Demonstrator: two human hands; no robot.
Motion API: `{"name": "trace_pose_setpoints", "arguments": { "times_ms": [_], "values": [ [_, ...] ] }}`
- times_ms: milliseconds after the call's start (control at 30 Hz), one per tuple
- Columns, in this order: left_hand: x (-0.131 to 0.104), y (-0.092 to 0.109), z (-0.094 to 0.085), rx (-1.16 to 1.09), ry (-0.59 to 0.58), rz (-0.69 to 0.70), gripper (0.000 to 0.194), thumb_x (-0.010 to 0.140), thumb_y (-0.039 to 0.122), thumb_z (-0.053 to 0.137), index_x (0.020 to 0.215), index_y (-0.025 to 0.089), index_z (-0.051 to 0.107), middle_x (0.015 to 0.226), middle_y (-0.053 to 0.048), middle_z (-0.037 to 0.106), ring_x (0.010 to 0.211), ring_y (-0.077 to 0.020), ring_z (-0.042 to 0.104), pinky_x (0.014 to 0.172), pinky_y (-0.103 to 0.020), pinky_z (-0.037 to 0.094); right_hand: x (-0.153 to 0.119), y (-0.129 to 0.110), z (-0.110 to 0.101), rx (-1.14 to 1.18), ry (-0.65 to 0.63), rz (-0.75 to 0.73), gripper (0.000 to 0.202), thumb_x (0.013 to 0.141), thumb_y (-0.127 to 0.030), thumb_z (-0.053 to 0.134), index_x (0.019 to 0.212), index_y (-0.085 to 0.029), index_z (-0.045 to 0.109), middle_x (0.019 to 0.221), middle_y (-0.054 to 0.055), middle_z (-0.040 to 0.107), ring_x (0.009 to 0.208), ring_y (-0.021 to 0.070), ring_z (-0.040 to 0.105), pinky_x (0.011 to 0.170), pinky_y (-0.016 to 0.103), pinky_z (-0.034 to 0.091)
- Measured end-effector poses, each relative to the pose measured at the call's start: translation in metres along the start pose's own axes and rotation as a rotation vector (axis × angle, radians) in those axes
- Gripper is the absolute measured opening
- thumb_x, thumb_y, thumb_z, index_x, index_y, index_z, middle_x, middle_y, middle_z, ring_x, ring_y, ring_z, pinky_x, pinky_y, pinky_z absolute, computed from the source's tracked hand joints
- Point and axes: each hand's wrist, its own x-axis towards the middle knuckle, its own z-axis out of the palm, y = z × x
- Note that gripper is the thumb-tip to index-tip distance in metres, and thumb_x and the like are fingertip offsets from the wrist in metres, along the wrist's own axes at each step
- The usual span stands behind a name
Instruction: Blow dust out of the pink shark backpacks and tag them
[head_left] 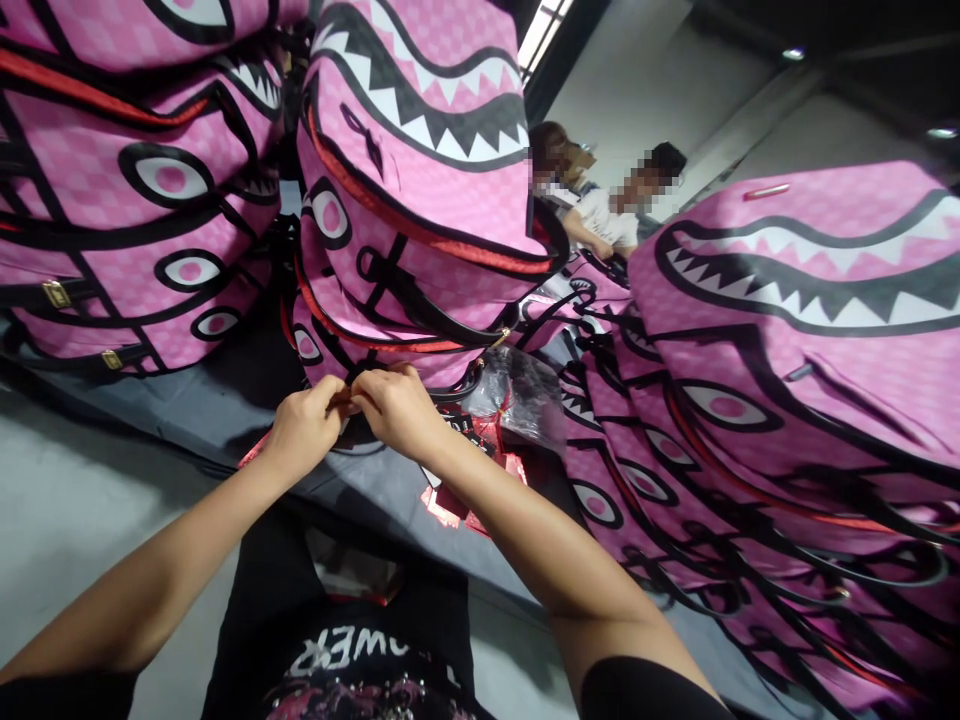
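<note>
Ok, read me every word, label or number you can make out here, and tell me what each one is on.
"POWER", upside down in the head view, white letters partly cut off, on the person's black printed shirt.
Print on the red and black hang tags beside the right hand: too small to read.
The pink shark-mouth bags: pictures only, no readable words.

Head camera looks down (close) at hands.

A pink checkered fabric bag printed with a black-and-white shark mouth, round eyes and red piping (420, 190) stood tilted on the grey table, topmost in a stack of like bags. Its lower edge, near a black strap, was pinched between both hands' fingers.
</note>
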Motion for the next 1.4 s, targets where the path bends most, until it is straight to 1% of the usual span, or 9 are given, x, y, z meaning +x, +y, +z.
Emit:
{"name": "trace_pose_setpoints", "arguments": {
  "times_ms": [100,233,367,500,667,800,933,1300,1400],
  "values": [
    [0.000,0.002,-0.002,-0.031,-0.067,0.038,0.022,0.087,0.019,0.042,0.087,0.020,0.063,0.078,-0.002,0.073,0.068,-0.0145,0.067,0.063,-0.024,0.043,-0.002,0.002,0.000,0.112,0.045,0.006,0.006,0.095,-0.015,0.054,0.093,-0.018,0.059,0.094,0.002,0.071,0.090,0.0165,0.064,0.088,0.030,0.033],
    [0.001,0.004,-0.002,0.009,-0.001,-0.054,0.011,0.084,0.025,0.052,0.084,0.021,0.062,0.080,-0.002,0.074,0.068,-0.0155,0.067,0.061,-0.024,0.043,-0.005,0.005,0.004,0.244,0.112,0.017,0.008,0.093,-0.012,0.052,0.097,-0.019,0.055,0.089,-0.001,0.069,0.083,0.0149,0.064,0.086,0.029,0.036],
    [0.002,0.007,-0.004,0.048,-0.079,0.050,0.019,0.088,0.022,0.044,0.085,0.021,0.062,0.078,-0.002,0.073,0.069,-0.0152,0.067,0.062,-0.024,0.043,-0.006,0.007,0.008,0.317,0.161,0.006,0.010,0.095,-0.013,0.048,0.100,-0.020,0.052,0.091,0.000,0.068,0.084,0.0144,0.064,0.084,0.028,0.039],
    [0.004,0.011,-0.008,0.182,0.030,-0.015,0.013,0.084,0.024,0.050,0.082,0.021,0.062,0.076,-0.002,0.072,0.067,-0.0164,0.066,0.061,-0.025,0.042,-0.007,0.007,0.009,0.348,0.185,0.041,0.013,0.093,-0.010,0.048,0.100,-0.019,0.052,0.091,0.000,0.067,0.083,0.0141,0.064,0.082,0.027,0.040],
    [0.004,0.012,-0.012,0.170,-0.070,0.081,0.022,0.089,0.027,0.044,0.093,0.021,0.066,0.085,-0.002,0.075,0.073,-0.0168,0.069,0.066,-0.025,0.045,-0.010,0.006,0.011,0.410,0.225,0.030,0.011,0.094,-0.012,0.048,0.100,-0.020,0.051,0.093,0.000,0.066,0.084,0.0134,0.063,0.081,0.026,0.040],
    [0.003,0.011,-0.014,0.335,0.049,0.068,0.020,0.088,0.031,0.049,0.089,0.021,0.067,0.085,-0.003,0.075,0.074,-0.0187,0.069,0.064,-0.026,0.043,-0.010,0.005,0.012,0.429,0.232,0.039,0.009,0.094,-0.012,0.049,0.098,-0.020,0.051,0.090,-0.001,0.066,0.083,0.0130,0.062,0.081,0.026,0.039],
    [0.004,0.011,-0.017,0.331,-0.062,0.137,0.024,0.090,0.028,0.045,0.097,0.024,0.068,0.088,-0.002,0.075,0.076,-0.0182,0.069,0.064,-0.025,0.043,-0.010,0.006,0.014,0.431,0.260,0.027,0.009,0.094,-0.013,0.052,0.098,-0.020,0.051,0.092,-0.002,0.066,0.083,0.0120,0.062,0.081,0.025,0.038],
    [0.010,0.021,-0.024,0.343,-0.019,0.086,0.020,0.089,0.036,0.052,0.090,0.023,0.067,0.086,-0.002,0.075,0.075,-0.0189,0.070,0.065,-0.026,0.045,-0.016,0.014,0.012,0.478,0.299,0.006,0.011,0.094,-0.012,0.053,0.098,-0.020,0.048,0.088,-0.003,0.065,0.084,0.0122,0.062,0.085,0.027,0.035],
    [0.010,0.023,-0.024,0.275,-0.105,0.095,0.021,0.088,0.036,0.052,0.097,0.023,0.066,0.089,-0.001,0.075,0.075,-0.0176,0.070,0.066,-0.025,0.046,-0.017,0.015,0.011,0.503,0.300,-0.009,0.011,0.094,-0.011,0.052,0.098,-0.020,0.047,0.091,-0.003,0.066,0.084,0.0115,0.062,0.085,0.026,0.035]
  ]
}}
